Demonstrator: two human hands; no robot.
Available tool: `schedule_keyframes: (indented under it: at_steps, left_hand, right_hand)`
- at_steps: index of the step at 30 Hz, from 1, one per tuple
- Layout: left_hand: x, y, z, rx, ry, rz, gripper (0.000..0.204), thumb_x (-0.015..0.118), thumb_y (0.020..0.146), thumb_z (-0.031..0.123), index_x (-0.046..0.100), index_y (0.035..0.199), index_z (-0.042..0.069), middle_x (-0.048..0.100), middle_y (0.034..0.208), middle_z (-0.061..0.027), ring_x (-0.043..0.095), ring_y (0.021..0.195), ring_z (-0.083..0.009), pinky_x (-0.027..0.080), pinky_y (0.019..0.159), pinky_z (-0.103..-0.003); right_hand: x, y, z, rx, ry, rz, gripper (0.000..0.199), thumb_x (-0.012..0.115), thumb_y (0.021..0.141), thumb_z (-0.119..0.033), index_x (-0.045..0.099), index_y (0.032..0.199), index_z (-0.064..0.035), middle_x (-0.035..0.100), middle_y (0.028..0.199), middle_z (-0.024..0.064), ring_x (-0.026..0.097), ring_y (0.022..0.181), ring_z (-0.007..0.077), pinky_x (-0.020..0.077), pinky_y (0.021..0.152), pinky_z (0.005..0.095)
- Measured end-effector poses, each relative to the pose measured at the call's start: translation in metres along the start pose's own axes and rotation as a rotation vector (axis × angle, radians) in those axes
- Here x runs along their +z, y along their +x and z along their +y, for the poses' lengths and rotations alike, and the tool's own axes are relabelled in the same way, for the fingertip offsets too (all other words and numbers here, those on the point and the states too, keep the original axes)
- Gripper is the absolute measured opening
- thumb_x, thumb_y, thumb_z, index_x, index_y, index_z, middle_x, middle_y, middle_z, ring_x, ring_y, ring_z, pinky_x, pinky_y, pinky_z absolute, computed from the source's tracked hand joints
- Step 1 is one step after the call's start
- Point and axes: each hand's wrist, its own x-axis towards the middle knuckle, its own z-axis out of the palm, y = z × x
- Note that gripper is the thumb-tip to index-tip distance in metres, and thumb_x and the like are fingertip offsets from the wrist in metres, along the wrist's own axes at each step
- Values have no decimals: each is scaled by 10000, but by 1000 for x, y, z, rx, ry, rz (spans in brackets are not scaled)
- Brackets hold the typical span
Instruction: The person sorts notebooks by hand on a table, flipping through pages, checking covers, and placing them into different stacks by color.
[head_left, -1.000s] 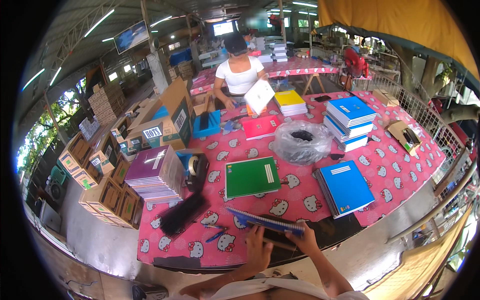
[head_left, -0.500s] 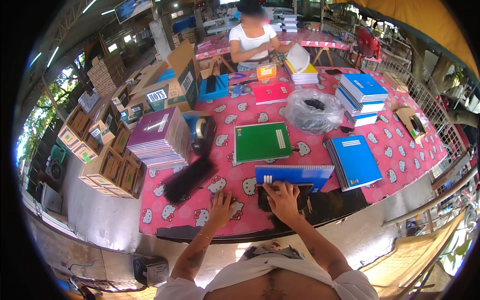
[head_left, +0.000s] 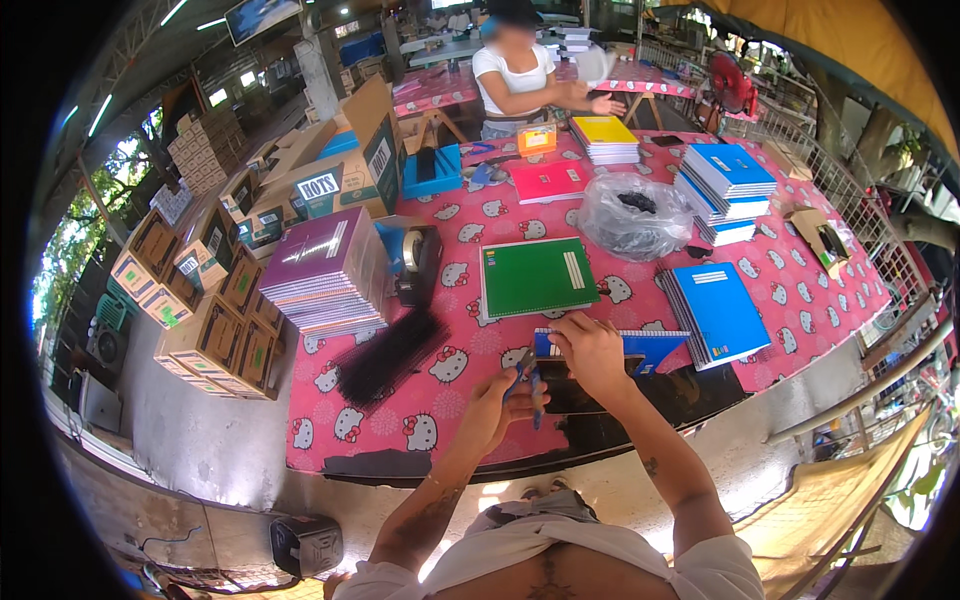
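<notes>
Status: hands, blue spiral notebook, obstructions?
Left hand gripping blue-handled hand tool. Right hand at top edge of blue spiral notebook, standing upright. Green rectangular notebook flat beyond, clear of hands.

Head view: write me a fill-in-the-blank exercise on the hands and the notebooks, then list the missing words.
1. The left hand holds a tool with ____-coloured handles.
2. The right hand is at a spiral notebook whose cover is ____.
3. In the picture, the tape dispenser stands to the ____ of the purple stack.
4. The single notebook lying flat beyond the hands is ____.

Missing words: blue; blue; right; green.
</notes>
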Motion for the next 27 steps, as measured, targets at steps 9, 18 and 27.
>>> schedule_keyframes:
  at_steps: [9,18,27]
  left_hand:
    - [9,19,3,-46,-161,-76,372,478,1073,316,533,1238,-12,708,1073,-216,729,941,-348,619,801,-486]
    - [0,28,-6,655,1060,230,267,620,976,170,723,1188,45,632,833,-199,650,756,-333,517,727,-435]
    - [40,53,-22,971,1366,452,368,647,953,205,647,1314,131,564,1370,-146,537,1248,-386,461,956,-553]
  right_hand:
    - [0,-1,-3,17,-31,2,157,758,831,-198,663,940,-137,621,894,29,690,834,261,514,734,426]
    - [-11,-3,10,11,-4,-41,229,762,843,-231,681,1035,-137,644,973,33,685,881,269,501,775,434]
    - [-156,-58,189,438,-184,295,302,662,960,-253,668,1213,-87,666,1192,145,625,1095,378,479,916,495]
